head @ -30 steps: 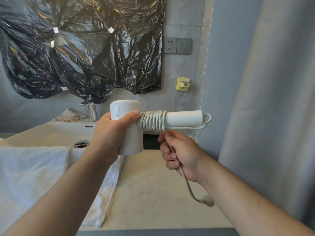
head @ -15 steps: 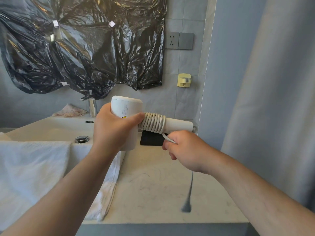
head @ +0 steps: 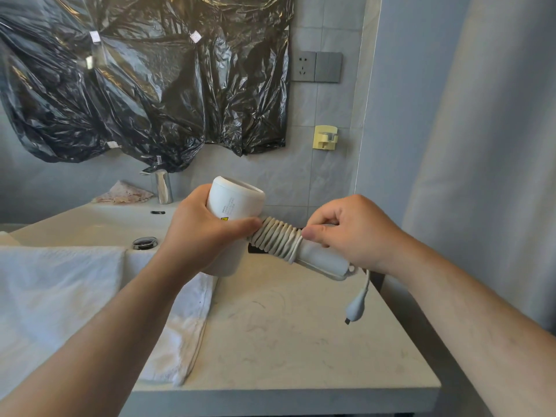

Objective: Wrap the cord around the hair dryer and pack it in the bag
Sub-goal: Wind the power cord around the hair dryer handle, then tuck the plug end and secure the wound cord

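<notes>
My left hand [head: 198,233] grips the barrel of a white hair dryer [head: 234,203], held above the counter with its handle pointing right and slightly down. The white cord [head: 278,239] sits in several tight coils around the handle. My right hand [head: 352,233] is closed over the handle just right of the coils, pinching the cord against it. The cord's short free end hangs below the handle tip, and the plug [head: 356,308] dangles just above the counter. A small black object [head: 255,249], partly hidden behind the handle, lies on the counter; whether it is the bag cannot be told.
A pale stone counter [head: 285,341] spreads below my hands, with a white towel [head: 60,296] over its left side. A sink with a chrome tap [head: 162,186] lies behind. Black plastic [head: 144,76] covers the wall. A socket [head: 316,67] and a yellow hook [head: 325,137] hang at right.
My right hand has come up from under the handle to its top, adding another coil. The loose cord is shorter, and the plug now hangs off the handle tip. The handle tilts lower.
</notes>
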Demonstrator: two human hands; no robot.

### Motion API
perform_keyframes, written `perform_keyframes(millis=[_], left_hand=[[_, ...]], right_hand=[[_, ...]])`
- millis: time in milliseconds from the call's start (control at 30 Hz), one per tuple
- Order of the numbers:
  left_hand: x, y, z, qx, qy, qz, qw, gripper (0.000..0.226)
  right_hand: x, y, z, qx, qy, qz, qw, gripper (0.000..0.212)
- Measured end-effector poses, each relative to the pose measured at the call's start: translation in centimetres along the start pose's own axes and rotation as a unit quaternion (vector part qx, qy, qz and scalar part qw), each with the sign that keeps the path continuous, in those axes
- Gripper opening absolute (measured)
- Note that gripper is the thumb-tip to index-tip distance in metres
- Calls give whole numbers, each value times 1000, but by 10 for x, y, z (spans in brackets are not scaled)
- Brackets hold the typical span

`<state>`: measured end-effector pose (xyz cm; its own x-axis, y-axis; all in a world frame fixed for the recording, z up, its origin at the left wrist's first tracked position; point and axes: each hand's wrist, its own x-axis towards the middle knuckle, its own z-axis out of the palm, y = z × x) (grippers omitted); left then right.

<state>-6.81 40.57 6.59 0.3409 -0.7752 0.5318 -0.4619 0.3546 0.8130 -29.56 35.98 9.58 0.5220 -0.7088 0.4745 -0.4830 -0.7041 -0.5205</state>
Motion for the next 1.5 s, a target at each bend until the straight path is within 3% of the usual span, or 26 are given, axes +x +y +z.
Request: perform_keyframes(millis=[233, 433, 567, 633, 767, 833, 867, 933, 1000, 1100, 1200, 1267, 1367, 1433, 1500], left_hand=[[-3, 3, -4, -104, -62, -35, 992, 65], [-9, -5, 4, -194, -106, -89, 971, 68], [-14, -12, 10, -259, -111, -127, 951, 69], [-17, -15, 14, -289, -114, -145, 940, 72], [-25, -18, 28, -336, -86, -204, 916, 47], [-33, -24, 39, -368, -57, -248, 894, 47], [-38, -28, 46, -385, -41, -273, 881, 47], [-52, -38, 61, -411, -18, -323, 852, 41], [-68, -46, 76, -413, -12, -369, 833, 39], [-85, -65, 91, -353, -30, -383, 853, 47], [-92, -85, 92, -148, -13, -301, 942, 80], [-95, -94, 86, -8, -23, -166, 986, 98], [-93, -101, 89, 68, -125, 17, 990, 78], [-87, -109, 96, 88, -121, 60, 987, 57], [-85, -119, 102, 85, -102, 52, 990, 36]], right_hand=[[3, 12, -14, 188, -42, 10, 981, 10], [-1, 18, -5, 409, -104, 53, 905, 8], [-5, 24, 12, 580, -107, 85, 803, 12], [-5, 30, 22, 629, -130, 51, 765, 26], [-4, 36, 37, 683, -107, 33, 722, 39], [-5, 36, 43, 673, -87, 37, 733, 53], [-6, 36, 48, 646, -76, 38, 759, 52], [-6, 36, 58, 565, -44, 58, 822, 36], [-7, 39, 67, 503, -23, 84, 860, 19], [-8, 47, 74, 462, -28, 109, 880, 9], [-6, 58, 76, 414, -57, 128, 899, 8], [-5, 66, 79, 402, -69, 142, 902, 10], [-4, 75, 83, 409, -97, 145, 896, 12], [-4, 79, 87, 409, -125, 143, 892, 13], [-5, 82, 93, 408, -145, 145, 890, 15]])
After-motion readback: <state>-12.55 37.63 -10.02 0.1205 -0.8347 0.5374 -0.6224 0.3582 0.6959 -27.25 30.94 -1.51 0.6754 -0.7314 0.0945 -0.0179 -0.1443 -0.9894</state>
